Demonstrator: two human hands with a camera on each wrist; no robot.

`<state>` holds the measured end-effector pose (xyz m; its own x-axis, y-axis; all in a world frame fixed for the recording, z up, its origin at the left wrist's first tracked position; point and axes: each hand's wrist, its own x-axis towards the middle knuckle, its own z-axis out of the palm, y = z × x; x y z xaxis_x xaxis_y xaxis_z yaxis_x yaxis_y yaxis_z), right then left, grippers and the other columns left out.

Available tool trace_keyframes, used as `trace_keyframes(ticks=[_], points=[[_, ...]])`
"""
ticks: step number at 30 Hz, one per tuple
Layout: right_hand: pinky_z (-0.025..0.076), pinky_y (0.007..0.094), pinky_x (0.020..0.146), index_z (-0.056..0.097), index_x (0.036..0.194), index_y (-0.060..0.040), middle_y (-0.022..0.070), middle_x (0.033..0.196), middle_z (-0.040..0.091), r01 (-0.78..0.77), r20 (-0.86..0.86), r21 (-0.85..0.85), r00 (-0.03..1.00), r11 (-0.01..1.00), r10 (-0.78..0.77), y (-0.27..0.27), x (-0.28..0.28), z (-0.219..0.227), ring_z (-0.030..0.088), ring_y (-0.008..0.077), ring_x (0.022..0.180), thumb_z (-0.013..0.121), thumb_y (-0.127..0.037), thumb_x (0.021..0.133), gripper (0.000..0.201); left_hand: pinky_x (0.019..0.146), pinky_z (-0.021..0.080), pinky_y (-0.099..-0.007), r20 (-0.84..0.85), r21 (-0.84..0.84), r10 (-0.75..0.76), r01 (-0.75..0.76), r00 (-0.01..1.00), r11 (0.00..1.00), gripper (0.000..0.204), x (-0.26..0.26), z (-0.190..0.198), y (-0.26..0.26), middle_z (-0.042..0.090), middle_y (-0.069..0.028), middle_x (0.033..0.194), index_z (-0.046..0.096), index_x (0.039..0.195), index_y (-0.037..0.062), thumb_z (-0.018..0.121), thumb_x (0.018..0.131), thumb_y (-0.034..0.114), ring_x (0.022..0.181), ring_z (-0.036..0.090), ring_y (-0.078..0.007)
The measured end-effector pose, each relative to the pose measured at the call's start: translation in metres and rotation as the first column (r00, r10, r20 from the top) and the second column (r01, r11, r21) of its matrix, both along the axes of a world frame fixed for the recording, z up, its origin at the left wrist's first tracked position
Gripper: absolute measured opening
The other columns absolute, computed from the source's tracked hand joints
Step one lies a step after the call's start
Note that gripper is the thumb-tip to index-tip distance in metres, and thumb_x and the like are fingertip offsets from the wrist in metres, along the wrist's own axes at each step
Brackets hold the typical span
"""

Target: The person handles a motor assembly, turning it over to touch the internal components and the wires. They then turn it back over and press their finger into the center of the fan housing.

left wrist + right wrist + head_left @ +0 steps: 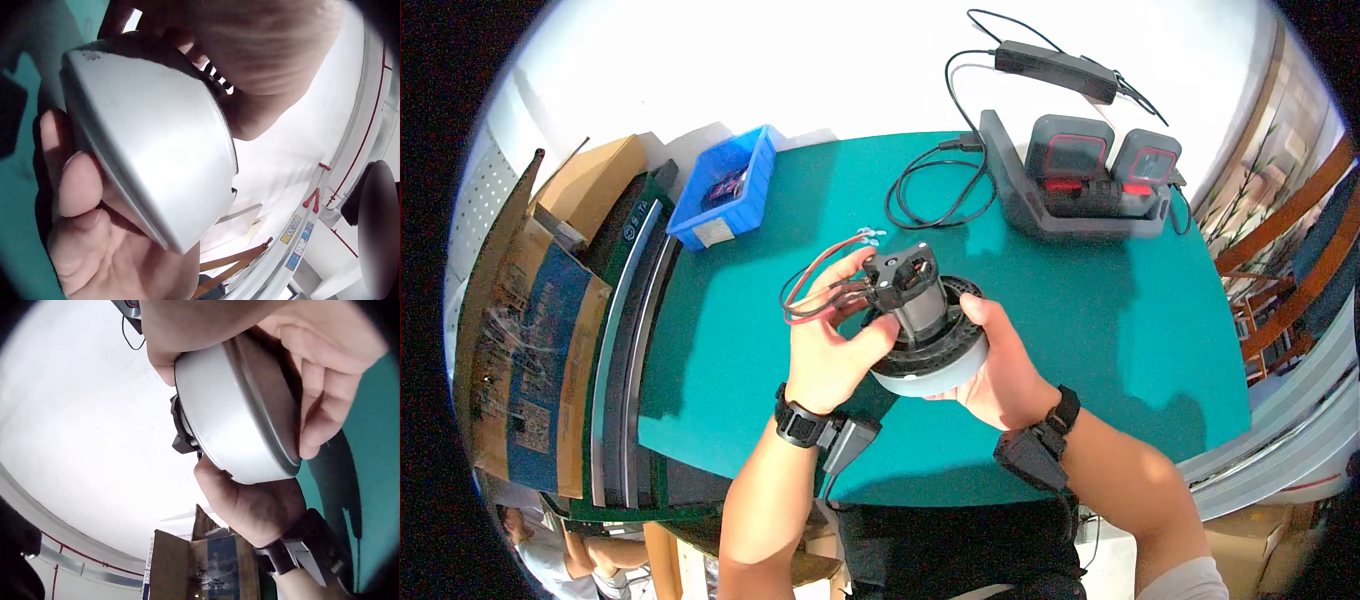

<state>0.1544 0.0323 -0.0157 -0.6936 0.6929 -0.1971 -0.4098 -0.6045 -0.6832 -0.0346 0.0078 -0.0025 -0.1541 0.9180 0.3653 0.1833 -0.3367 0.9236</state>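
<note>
Both hands hold a round silver-grey housing (930,377) above the green table, with a black motor unit (910,290) standing up from its black inner ring. The left hand (832,340) grips the motor side, its thumb against the motor's lower part. Around the right rim curls the right hand (1008,378), thumb on top and fingers underneath. Red and black wires (805,300) with clear connectors loop out over the left hand. In the left wrist view the smooth housing (156,137) fills the middle; the right wrist view shows its side (225,419) between both hands.
A blue bin (725,190) with small parts stands at the back left. At the back right are a black tray (1090,228) holding dark cases, a black power adapter (1055,72) and a coiled cable (940,220). Cardboard boxes (595,185) stand left of the green table (730,370).
</note>
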Motion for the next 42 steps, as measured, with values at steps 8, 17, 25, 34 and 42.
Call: trace_keyframes(ticks=[8,17,25,34,42], points=[[0.051,0.0419,0.087,0.052,0.128,-0.0126,0.0091,0.119,0.064,0.008,-0.033,-0.018,0.999,1.0,-0.009,0.002,0.001,-0.002,0.065,0.0234,0.103,0.043,-0.051,0.096,0.051,0.093,0.05,-0.0345,0.137,-0.021,-0.035,0.038,0.99,0.999,0.066,0.008,-0.001,0.001,0.062,-0.01,0.115,0.048,0.133,-0.0013,0.071,0.07,0.0,0.103,0.062,-0.0185],[0.052,0.0382,0.079,0.055,0.123,-0.0136,0.0066,0.113,0.067,-0.023,-0.004,-0.057,1.0,0.998,0.022,0.001,0.002,0.003,0.066,0.0219,0.096,0.041,-0.055,0.095,0.053,0.086,0.052,-0.0323,0.134,0.004,0.03,-0.03,0.991,1.0,0.053,0.007,-0.001,-0.001,0.065,-0.009,0.11,0.054,0.124,-0.0044,0.071,0.074,0.001,0.094,0.065,-0.0148],[0.051,0.036,0.067,0.06,0.119,-0.0139,0.0065,0.106,0.069,-0.114,-0.062,-0.107,0.992,0.988,0.108,0.008,0.005,-0.001,0.065,0.0208,0.085,0.036,-0.065,0.092,0.063,0.086,0.051,-0.0303,0.163,0.008,-0.002,0.001,0.987,1.0,0.05,0.006,-0.005,-0.003,0.065,-0.0067,0.107,0.055,0.126,-0.0043,0.072,0.08,0.003,0.091,0.06,-0.0103],[0.052,0.0364,0.069,0.06,0.117,-0.0154,0.0055,0.105,0.069,-0.139,-0.059,-0.102,0.989,0.985,0.133,0.01,0.006,-0.004,0.065,0.02,0.086,0.037,-0.067,0.09,0.063,0.086,0.051,-0.0312,0.045,0.068,0.002,-0.005,0.999,0.998,0.055,0.005,-0.003,-0.001,0.065,-0.0101,0.112,0.055,0.125,-0.0041,0.076,0.075,0.002,0.094,0.062,-0.0125],[0.05,0.0369,0.069,0.06,0.117,-0.0154,0.0055,0.106,0.068,-0.141,-0.052,-0.1,0.989,0.985,0.136,0.009,0.005,-0.002,0.064,0.0203,0.086,0.037,-0.067,0.09,0.062,0.085,0.051,-0.0315,0.05,0.103,-0.033,0.028,0.998,0.994,0.06,0.003,-0.006,0.001,0.064,-0.012,0.116,0.053,0.127,-0.0034,0.077,0.072,0.002,0.099,0.062,-0.0156]])
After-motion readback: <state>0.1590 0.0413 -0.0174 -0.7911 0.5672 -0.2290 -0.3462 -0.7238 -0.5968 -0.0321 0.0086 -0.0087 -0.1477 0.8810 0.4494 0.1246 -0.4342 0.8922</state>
